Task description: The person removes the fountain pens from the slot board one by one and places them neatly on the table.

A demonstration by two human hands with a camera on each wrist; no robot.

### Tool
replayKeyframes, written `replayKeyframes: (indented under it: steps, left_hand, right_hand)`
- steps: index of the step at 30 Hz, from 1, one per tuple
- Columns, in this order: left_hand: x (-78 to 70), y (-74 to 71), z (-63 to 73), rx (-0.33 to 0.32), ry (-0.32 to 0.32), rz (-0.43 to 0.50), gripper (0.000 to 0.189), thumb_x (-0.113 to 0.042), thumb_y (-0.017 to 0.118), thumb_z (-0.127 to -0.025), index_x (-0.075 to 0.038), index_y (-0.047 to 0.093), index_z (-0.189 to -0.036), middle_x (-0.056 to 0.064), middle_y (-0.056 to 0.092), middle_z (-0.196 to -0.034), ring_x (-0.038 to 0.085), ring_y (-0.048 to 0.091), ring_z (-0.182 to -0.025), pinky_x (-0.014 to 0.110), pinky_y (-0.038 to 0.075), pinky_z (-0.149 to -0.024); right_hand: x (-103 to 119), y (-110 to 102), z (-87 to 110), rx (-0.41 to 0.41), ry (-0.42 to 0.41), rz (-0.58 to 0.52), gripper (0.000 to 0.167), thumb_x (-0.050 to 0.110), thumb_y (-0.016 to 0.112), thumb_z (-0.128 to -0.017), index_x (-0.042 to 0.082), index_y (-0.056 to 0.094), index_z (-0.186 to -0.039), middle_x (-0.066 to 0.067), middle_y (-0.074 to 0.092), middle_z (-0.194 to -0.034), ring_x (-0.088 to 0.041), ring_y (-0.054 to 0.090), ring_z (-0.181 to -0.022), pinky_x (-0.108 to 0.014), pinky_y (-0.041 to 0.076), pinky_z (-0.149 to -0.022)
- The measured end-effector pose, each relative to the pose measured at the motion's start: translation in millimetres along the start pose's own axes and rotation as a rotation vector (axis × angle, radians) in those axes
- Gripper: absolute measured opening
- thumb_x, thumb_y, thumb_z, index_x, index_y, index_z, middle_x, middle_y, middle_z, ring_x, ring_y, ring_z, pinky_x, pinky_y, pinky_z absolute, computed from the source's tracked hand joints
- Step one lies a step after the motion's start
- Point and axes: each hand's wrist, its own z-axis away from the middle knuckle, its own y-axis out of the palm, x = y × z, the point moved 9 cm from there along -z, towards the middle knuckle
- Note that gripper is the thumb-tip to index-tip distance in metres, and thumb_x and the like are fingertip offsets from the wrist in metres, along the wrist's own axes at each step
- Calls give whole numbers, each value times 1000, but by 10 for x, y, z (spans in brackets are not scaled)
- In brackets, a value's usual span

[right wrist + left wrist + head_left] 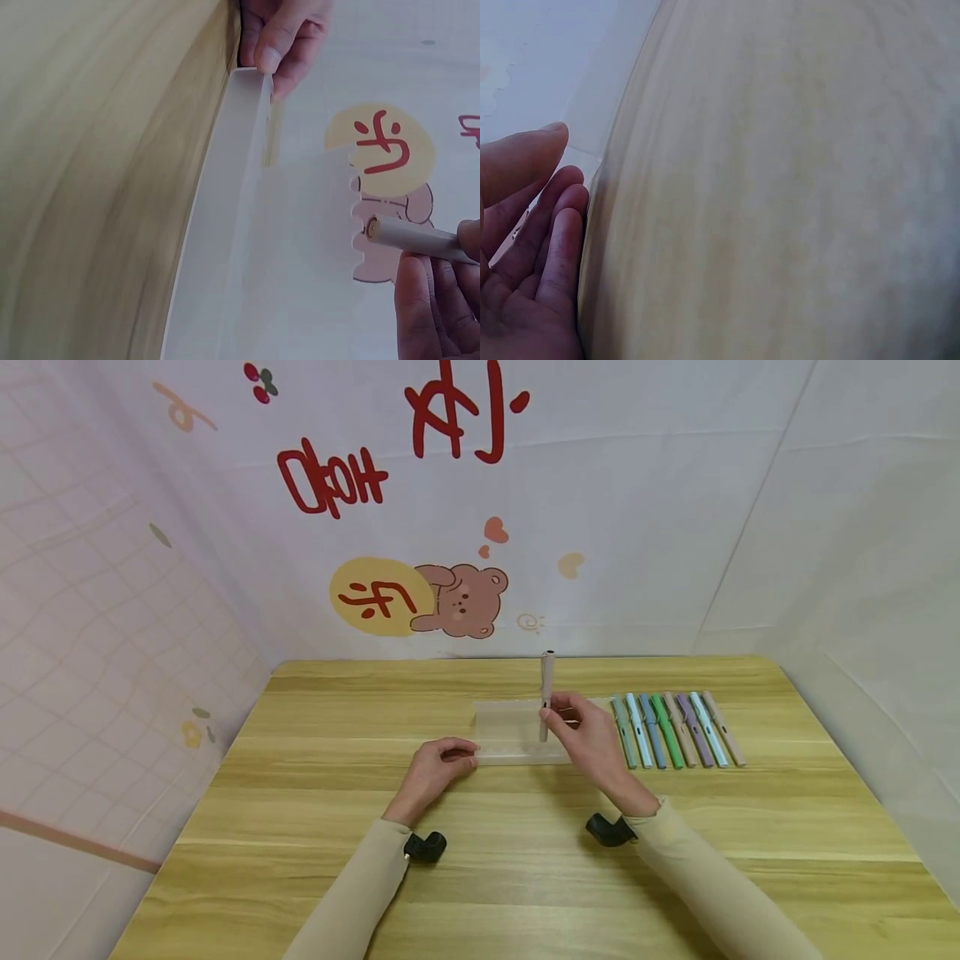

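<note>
A clear plastic pen stand (517,759) with a raised, notched back panel lies on the wooden table. My left hand (433,774) holds its left end. In the right wrist view, the thumb sits at the end corner of the stand's long front trough (225,180). Above the stand, my right hand (594,747) pinches a pale greyish-beige pen (548,675) between thumb and fingers. The pen is upright, its clip end up. In the right wrist view its round lower end (373,227) points towards the notched panel.
Right of the stand, several capped pens (678,731) in green, blue, purple and beige lie side by side. Behind the table hangs a white printed cloth (637,510) with a bear and red characters. Another cloth wall (97,610) borders the left side.
</note>
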Motion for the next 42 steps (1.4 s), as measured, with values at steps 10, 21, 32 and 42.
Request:
replayKeyframes:
  steps: [10,21,32,42]
  left_hand:
    - [-4,5,5,2,1,12,20,-12,77,-93,-9,78,-113,3,75,-104,14,70,-94,30,53,-85]
    - [2,-2,10,-8,-5,-7,19,-12,77,-93,-10,78,-112,2,75,-104,13,69,-94,32,53,-86]
    - [24,4,2,-7,-6,5,19,-11,77,-93,-9,78,-112,3,75,-106,14,69,-95,33,53,-87]
    - [-214,-4,96,-30,23,26,19,-1,74,-92,4,76,-111,18,74,-107,27,70,-98,29,52,-83]
  right_hand:
    - [-65,-222,34,-52,-1,32,27,20,68,-102,0,70,-120,-15,74,-109,-31,72,-100,-43,59,-85]
    - [-145,-428,66,-76,14,45,29,22,68,-103,0,71,-121,-15,74,-111,-30,71,-102,-19,54,-81]
    - [-220,-642,115,-116,4,57,29,20,66,-104,-2,70,-122,-18,73,-111,-34,70,-101,-9,49,-78]
    - [-252,-879,177,-153,-1,110,30,23,65,-105,-1,72,-121,-18,74,-110,-16,71,-99,-6,47,-78]
